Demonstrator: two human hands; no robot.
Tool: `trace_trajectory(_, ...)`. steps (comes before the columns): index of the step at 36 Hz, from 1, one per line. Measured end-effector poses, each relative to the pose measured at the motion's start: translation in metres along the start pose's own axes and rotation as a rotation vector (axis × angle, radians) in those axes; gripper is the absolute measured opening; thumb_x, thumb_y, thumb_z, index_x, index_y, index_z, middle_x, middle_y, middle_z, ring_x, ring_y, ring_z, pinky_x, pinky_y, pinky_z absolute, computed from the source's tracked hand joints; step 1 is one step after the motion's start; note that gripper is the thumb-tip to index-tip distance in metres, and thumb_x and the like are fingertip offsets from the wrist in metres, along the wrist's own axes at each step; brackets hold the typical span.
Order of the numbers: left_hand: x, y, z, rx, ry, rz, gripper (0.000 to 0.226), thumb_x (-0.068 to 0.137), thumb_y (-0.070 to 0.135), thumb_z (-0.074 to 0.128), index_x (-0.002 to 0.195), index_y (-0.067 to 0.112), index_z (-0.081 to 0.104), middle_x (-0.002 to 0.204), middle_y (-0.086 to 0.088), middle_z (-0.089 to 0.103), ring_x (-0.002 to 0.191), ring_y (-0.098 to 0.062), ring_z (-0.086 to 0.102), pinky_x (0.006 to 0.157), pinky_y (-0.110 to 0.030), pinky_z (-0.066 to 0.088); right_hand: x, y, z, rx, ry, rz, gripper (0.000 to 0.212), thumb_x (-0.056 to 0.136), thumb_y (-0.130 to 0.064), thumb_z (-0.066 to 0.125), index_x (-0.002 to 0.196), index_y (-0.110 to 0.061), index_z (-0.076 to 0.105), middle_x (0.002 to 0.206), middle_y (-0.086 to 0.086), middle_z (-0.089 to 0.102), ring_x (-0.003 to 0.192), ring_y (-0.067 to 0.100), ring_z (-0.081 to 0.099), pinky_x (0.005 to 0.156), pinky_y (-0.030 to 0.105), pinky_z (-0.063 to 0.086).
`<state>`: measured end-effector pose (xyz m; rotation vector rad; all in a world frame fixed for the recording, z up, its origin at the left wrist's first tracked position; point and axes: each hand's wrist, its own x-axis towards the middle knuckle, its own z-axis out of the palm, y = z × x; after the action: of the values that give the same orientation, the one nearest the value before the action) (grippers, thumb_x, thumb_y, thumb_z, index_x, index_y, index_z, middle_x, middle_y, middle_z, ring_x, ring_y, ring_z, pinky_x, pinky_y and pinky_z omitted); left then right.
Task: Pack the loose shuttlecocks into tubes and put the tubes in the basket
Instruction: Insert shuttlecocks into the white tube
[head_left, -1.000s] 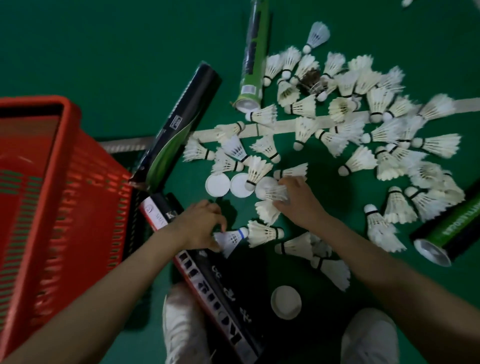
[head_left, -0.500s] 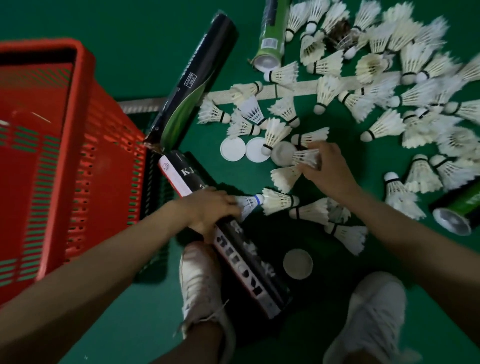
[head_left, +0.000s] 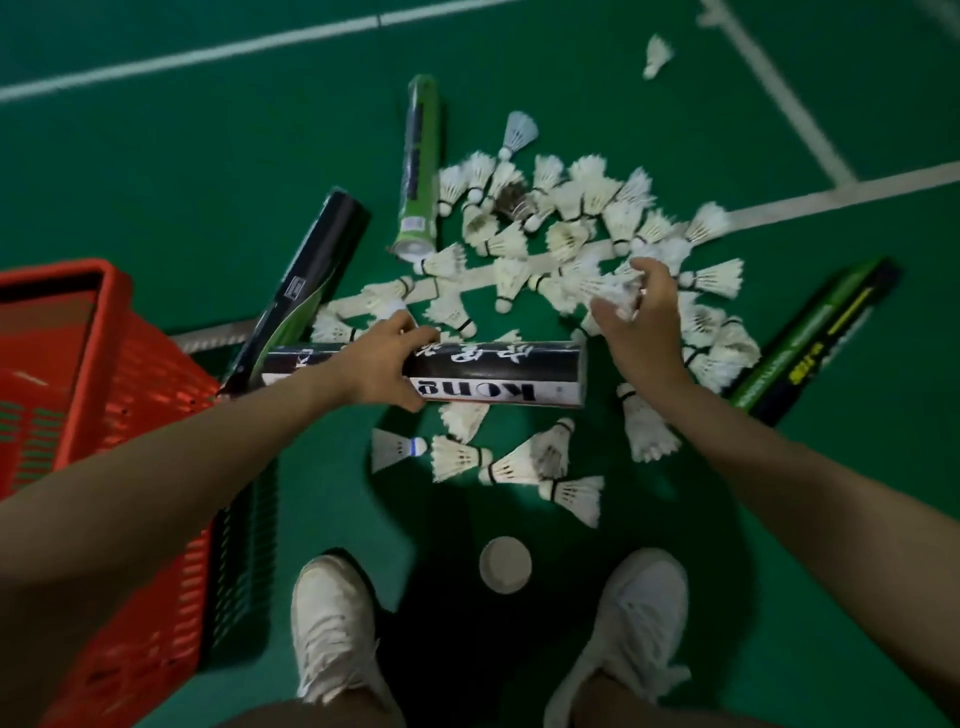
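The left hand (head_left: 382, 366) wraps its fingers round the black tube (head_left: 493, 371), held level. Just past the tube's right end, the right hand (head_left: 639, 317) pinches shuttlecocks (head_left: 615, 291) (count unclear). Loose shuttlecocks (head_left: 511, 244) lie beyond and beneath the tube, and the red basket (head_left: 145, 374) stands left of it.

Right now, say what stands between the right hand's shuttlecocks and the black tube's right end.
Nothing visible. The right hand grips shuttlecocks just beside the right end of the black tube, held level by the left hand. Whether that end is capped cannot be seen.
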<state>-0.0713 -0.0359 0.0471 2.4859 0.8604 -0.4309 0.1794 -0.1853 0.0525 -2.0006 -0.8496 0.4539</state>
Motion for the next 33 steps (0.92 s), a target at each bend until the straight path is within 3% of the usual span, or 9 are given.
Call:
trace_trajectory(4, 0.006, 0.017, -0.011, -0.036, 0.058, -0.031, 0.081, 0.051, 0.041, 0.075, 0.122, 0.017, 0.046, 0.112, -0.008, 0.054, 0.1, -0.027, 0.053, 0.085, -0.036, 0.048, 0.005, -0.006, -0.031, 0.131, 0.011, 0.072, 0.054, 0.087, -0.018, 0.062, 0.135, -0.015, 0.038, 0.129, 0.008, 0.042, 0.107, 0.017, 0.044, 0.08, 0.02, 0.032)
trace_trajectory(8, 0.007, 0.028, -0.02, -0.064, 0.103, -0.074, 0.077, 0.049, 0.037, 0.078, 0.116, 0.019, 0.047, 0.109, -0.007, 0.058, 0.093, -0.025, 0.053, 0.08, -0.034, 0.049, 0.002, -0.009, -0.054, 0.208, -0.003, 0.129, 0.054, 0.086, -0.021, 0.062, 0.135, -0.022, 0.038, 0.114, -0.003, 0.044, 0.101, 0.017, 0.048, 0.08, 0.025, 0.036)
trace_trajectory(12, 0.009, 0.025, -0.023, -0.079, 0.165, -0.094, 0.078, 0.056, 0.034, 0.082, 0.121, 0.021, 0.042, 0.111, -0.008, 0.055, 0.094, -0.025, 0.054, 0.084, -0.037, 0.049, -0.001, -0.009, -0.053, 0.258, -0.014, 0.164, 0.046, 0.089, -0.02, 0.059, 0.13, -0.024, 0.04, 0.095, -0.016, 0.041, 0.074, 0.008, 0.048, 0.064, 0.026, 0.037)
trace_trajectory(18, 0.014, 0.026, -0.032, -0.051, 0.202, -0.088, 0.088, 0.071, 0.055, 0.073, 0.141, 0.022, 0.032, 0.12, -0.009, 0.05, 0.102, -0.025, 0.054, 0.085, -0.033, 0.045, 0.009, -0.022, -0.03, 0.364, 0.062, 0.356, 0.03, 0.09, -0.022, 0.055, 0.113, -0.018, 0.035, 0.087, 0.003, 0.049, 0.069, 0.014, 0.048, 0.063, 0.028, 0.04)
trace_trajectory(22, 0.012, 0.031, -0.043, -0.01, 0.174, -0.165, 0.09, 0.073, 0.068, 0.062, 0.144, 0.024, 0.028, 0.126, -0.009, 0.047, 0.11, -0.029, 0.054, 0.084, -0.036, 0.045, 0.029, -0.042, -0.022, 0.261, 0.103, 0.422, 0.038, 0.082, -0.036, 0.054, 0.108, -0.021, 0.03, 0.107, 0.009, 0.044, 0.092, 0.025, 0.052, 0.083, 0.043, 0.051)
trace_trajectory(24, 0.011, 0.031, -0.044, -0.012, 0.177, -0.215, 0.09, 0.072, 0.074, 0.055, 0.141, 0.021, 0.031, 0.125, -0.009, 0.048, 0.108, -0.029, 0.055, 0.082, -0.035, 0.045, 0.031, -0.044, -0.019, 0.217, 0.085, 0.396, 0.04, 0.08, -0.035, 0.053, 0.109, -0.026, 0.028, 0.121, 0.013, 0.043, 0.091, 0.028, 0.053, 0.086, 0.051, 0.053)
trace_trajectory(28, 0.021, 0.029, -0.04, -0.326, 0.208, -0.281, 0.081, 0.074, 0.071, 0.056, 0.127, 0.013, 0.037, 0.107, -0.008, 0.06, 0.083, -0.023, 0.063, 0.069, -0.031, 0.052, 0.033, -0.039, -0.014, 0.195, -0.057, 0.417, 0.051, 0.092, -0.015, 0.046, 0.127, -0.045, 0.023, 0.13, 0.011, 0.034, 0.067, 0.02, 0.053, 0.07, 0.043, 0.059)
trace_trajectory(31, 0.042, 0.036, -0.039, -0.699, 0.25, -0.372, 0.067, 0.081, 0.057, 0.063, 0.12, 0.01, 0.034, 0.091, -0.005, 0.064, 0.064, -0.016, 0.066, 0.052, -0.026, 0.053, 0.038, -0.033, -0.001, 0.249, -0.053, 0.403, 0.05, 0.095, -0.005, 0.046, 0.125, -0.044, 0.035, 0.125, 0.006, 0.026, 0.08, 0.02, 0.051, 0.061, 0.037, 0.059)
trace_trajectory(33, 0.061, 0.038, -0.037, -1.0, 0.286, -0.442, 0.071, 0.076, 0.054, 0.069, 0.118, 0.006, 0.038, 0.094, -0.012, 0.067, 0.065, -0.021, 0.069, 0.055, -0.029, 0.057, 0.039, -0.029, 0.01, 0.118, -0.059, 0.317, 0.037, 0.095, -0.008, 0.048, 0.112, -0.04, 0.046, 0.122, 0.007, 0.027, 0.081, 0.024, 0.052, 0.067, 0.043, 0.059)
